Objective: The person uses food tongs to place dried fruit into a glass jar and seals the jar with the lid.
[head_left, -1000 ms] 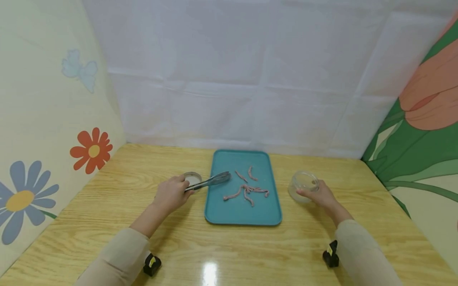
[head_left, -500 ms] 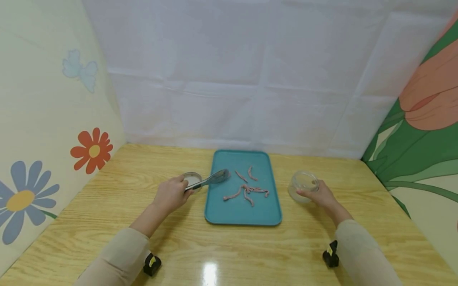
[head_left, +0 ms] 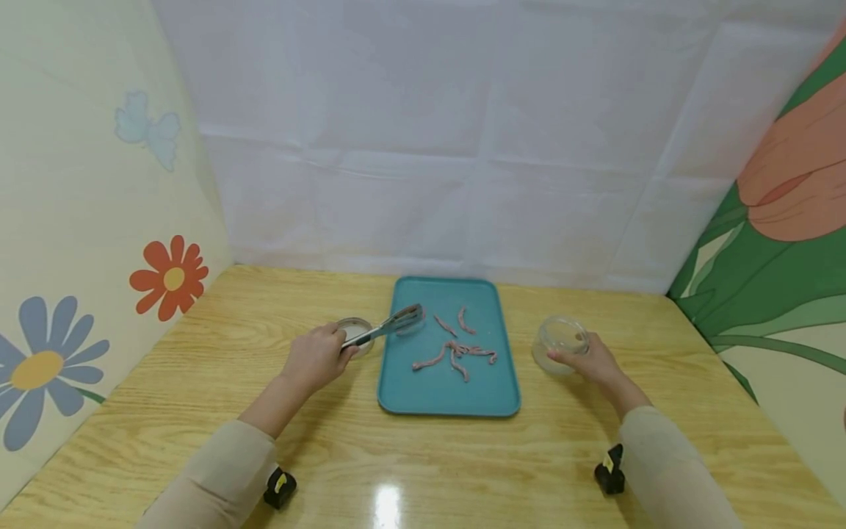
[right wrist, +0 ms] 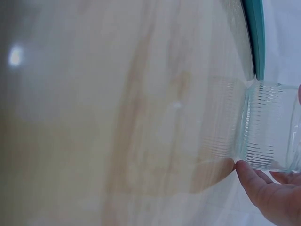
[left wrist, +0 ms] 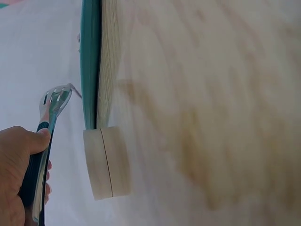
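My left hand (head_left: 319, 356) grips a pair of metal tongs (head_left: 383, 326) with dark handles, its head raised over the left part of the blue-green tray (head_left: 436, 397). At the tongs' tip a thin pinkish strand (left wrist: 75, 90) shows in the left wrist view. Several pinkish worm-like strands (head_left: 456, 350) lie on the tray, most tangled in its middle, two apart farther back. To the right of the tray, my right hand (head_left: 595, 360) holds a clear ribbed glass jar (right wrist: 265, 127) upright on the table, thumb and fingers round its side. The jar's bottom is hard to make out.
A low round lid-like piece (head_left: 362, 323) lies on the wooden table (head_left: 449, 470) left of the tray, partly behind my left hand and the tongs. A white cloth (head_left: 423, 147) hangs behind the table. Painted panels (head_left: 59, 220) flank both sides.
The tongs' head has risen slightly and tipped upward over the tray, with pinkish material at its tip. My right hand and the jar stay where they were.
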Tool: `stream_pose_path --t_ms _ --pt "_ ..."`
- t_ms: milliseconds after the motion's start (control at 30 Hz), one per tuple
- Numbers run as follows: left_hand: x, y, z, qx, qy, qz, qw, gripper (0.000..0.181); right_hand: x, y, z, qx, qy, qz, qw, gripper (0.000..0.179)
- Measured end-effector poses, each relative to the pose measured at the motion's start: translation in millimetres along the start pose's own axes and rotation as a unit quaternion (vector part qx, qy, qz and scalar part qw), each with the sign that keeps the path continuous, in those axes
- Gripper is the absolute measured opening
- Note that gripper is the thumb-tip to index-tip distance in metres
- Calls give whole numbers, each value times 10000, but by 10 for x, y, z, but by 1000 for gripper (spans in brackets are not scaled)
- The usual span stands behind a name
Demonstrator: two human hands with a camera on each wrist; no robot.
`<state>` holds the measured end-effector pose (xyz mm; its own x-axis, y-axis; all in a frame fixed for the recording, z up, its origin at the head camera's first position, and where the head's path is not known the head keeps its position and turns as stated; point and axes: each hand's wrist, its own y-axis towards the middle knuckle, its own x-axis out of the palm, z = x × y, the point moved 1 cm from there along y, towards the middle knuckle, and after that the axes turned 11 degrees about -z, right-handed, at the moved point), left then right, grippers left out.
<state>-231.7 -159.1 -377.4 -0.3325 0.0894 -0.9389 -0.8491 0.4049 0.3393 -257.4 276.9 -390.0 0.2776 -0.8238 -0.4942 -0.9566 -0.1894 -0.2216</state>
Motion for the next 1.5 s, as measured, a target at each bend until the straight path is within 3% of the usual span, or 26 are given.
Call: stream_pose_path --t_ms 767,1100,1500 --pt "-59 37 42 132 -117 415 9990 34 7 -6 -9 129 15 92 9999 96" --pt "-205 153 132 194 -258 575 9978 28 9 5 -1 131 21 151 9998 96" --pt "-332 344 313 288 -295 739 9964 34 2 12 0 -53 52 141 9999 92"
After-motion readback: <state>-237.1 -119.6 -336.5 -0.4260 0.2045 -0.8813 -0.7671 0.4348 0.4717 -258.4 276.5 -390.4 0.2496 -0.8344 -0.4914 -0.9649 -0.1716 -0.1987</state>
